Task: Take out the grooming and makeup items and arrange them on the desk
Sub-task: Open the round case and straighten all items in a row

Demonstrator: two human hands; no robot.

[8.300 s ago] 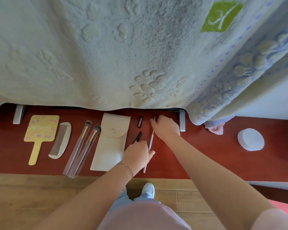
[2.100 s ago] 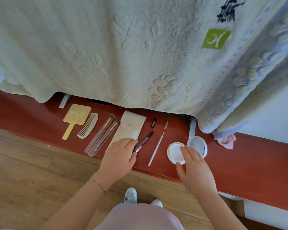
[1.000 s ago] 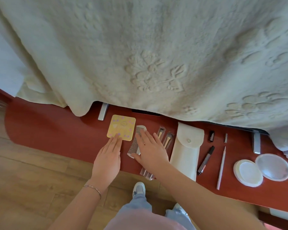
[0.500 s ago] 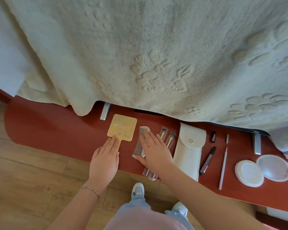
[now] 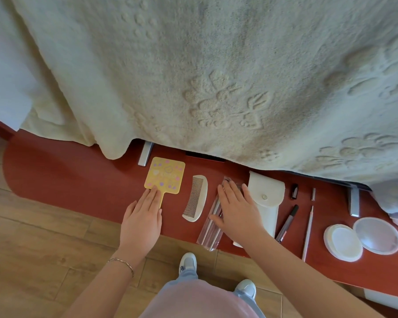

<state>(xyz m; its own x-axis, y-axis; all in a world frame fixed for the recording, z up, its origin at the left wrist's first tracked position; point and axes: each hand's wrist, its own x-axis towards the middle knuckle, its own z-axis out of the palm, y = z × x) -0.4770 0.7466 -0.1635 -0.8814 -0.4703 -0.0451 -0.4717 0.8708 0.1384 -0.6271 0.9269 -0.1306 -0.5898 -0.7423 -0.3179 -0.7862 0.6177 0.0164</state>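
Note:
A row of items lies on the red desk [image 5: 67,177]. From the left: a yellow hand mirror [image 5: 166,174], a white comb [image 5: 195,198], clear-sleeved brushes [image 5: 210,230], a white snap pouch [image 5: 265,198], a dark pen [image 5: 287,222], a thin white stick [image 5: 308,230], a small black cap [image 5: 294,191], and an open round compact [image 5: 342,242] with its lid [image 5: 377,235]. My left hand [image 5: 143,221] lies flat over the mirror's handle, fingers together. My right hand [image 5: 237,210] rests flat on the sleeved brushes, fingers spread, gripping nothing.
A large cream towel [image 5: 216,76] hangs over the back of the desk and hides what is behind it. Two grey metal feet [image 5: 145,153] [image 5: 353,201] stand under its hem. The desk's front edge runs over a wooden floor [image 5: 32,249]; my shoes [image 5: 187,262] are below.
My right hand has slid right, off the comb and onto the sleeved brushes. The comb now lies uncovered, apart from the mirror. My left hand stays on the mirror's handle.

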